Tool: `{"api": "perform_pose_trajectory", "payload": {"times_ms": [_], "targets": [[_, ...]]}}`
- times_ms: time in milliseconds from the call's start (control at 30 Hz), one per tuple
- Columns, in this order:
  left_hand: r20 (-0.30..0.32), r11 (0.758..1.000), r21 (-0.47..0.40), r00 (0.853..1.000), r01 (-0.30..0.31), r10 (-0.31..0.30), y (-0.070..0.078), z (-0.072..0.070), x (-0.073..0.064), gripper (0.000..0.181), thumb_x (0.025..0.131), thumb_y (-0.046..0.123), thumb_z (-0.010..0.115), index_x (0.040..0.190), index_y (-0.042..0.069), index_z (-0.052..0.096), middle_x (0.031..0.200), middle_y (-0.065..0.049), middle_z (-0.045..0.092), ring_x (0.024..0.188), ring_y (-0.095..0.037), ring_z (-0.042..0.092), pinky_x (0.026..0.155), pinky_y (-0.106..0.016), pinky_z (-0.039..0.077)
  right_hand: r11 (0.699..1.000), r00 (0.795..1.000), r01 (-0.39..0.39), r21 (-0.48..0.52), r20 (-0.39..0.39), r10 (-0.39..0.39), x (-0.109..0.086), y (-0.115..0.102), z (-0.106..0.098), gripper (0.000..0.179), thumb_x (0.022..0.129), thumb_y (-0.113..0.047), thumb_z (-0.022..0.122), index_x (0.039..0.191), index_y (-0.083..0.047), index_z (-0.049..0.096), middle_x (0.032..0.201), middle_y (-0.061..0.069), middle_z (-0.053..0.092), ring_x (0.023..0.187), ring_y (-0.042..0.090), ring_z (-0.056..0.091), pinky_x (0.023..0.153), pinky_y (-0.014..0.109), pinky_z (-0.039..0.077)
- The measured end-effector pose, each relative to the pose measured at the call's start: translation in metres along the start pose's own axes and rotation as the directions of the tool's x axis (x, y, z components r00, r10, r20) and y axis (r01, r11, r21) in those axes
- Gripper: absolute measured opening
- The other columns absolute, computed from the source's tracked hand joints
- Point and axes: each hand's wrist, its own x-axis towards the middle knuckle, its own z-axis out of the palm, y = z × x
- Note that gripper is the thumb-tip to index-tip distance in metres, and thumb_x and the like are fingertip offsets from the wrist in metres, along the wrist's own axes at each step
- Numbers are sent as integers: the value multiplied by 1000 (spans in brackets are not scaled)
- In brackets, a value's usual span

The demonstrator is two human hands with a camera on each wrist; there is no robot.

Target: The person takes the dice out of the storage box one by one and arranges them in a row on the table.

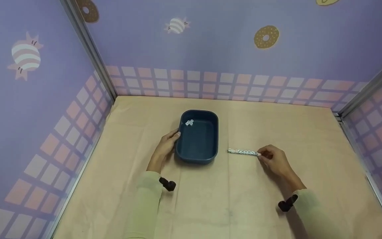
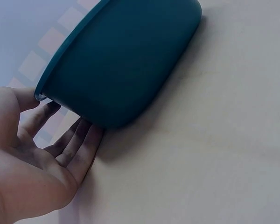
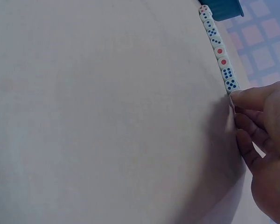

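A dark blue rectangular bin (image 1: 197,142) stands on the table, with a few white dice (image 1: 189,122) in its far left corner. My left hand (image 1: 167,146) grips the bin's left side, thumb at the rim (image 2: 60,51) and fingers against the outer wall. To the right of the bin lies a straight row of white dice (image 1: 242,152), pips in blue and red. At the row's right end my right hand (image 1: 275,161) pinches the last die, mostly covered by thumb and fingertips. In the right wrist view, several dice (image 3: 219,51) run away from the thumb (image 3: 249,98).
A cream cloth (image 1: 204,205) covers the table. Purple walls (image 1: 224,39) with pink and white squares enclose it at the back and both sides, with metal posts (image 1: 91,49) at the corners.
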Motion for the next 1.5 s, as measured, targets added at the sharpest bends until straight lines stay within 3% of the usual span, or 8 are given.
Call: {"api": "perform_pose_trajectory", "payload": {"times_ms": [233,400,667,933,1167,1367,1500], "targets": [[-11,999,-25,999,38,-38,-8,0,0,54,112,36,55,162,18,47,163,-13,46,144,-32,51,113,-49,47,1000,999,-22,8,38,21,-1,6,4,21,98,-3,76,118,-7,74,110,7,68,97,22,61,80,23,49],[-22,1000,-17,1000,16,-17,-10,-1,-1,55,112,37,56,161,16,47,165,-10,44,150,-31,44,120,-48,40,998,996,-45,41,76,42,1,8,3,24,98,-10,78,121,-9,74,112,7,67,98,23,60,81,23,48],[-22,1000,-4,1000,2,-3,-8,1,-1,55,111,39,57,161,16,48,165,-10,44,151,-31,42,120,-50,38,999,991,-29,14,130,27,8,7,-2,19,99,-8,76,118,-9,75,111,7,66,95,23,56,78,26,46],[-34,999,-1,999,36,-36,-6,1,-2,56,110,41,57,161,20,49,164,-12,44,145,-33,50,113,-52,46,999,992,-37,22,122,34,11,5,-1,16,99,-6,75,115,-10,76,107,7,64,92,23,54,76,28,45],[-23,1000,-18,1000,9,-9,-5,1,-2,55,111,38,57,161,17,48,166,-10,41,153,-32,38,123,-50,32,1000,994,-13,22,108,10,12,6,0,15,99,-5,76,112,-10,76,106,6,65,91,23,54,75,26,45],[-18,1000,-16,1000,-8,8,-3,1,-1,54,111,37,56,160,16,49,162,-11,47,147,-32,47,120,-49,38,1000,995,-22,23,98,19,12,6,0,15,98,-5,76,112,-9,76,105,6,64,91,23,54,75,27,44],[-13,1000,-19,1000,-18,17,-1,1,0,55,111,37,57,160,14,49,163,-11,47,149,-30,45,122,-48,36,999,995,-38,26,94,36,12,6,0,15,98,-5,76,113,-9,76,106,7,63,91,23,54,75,27,45]]}}
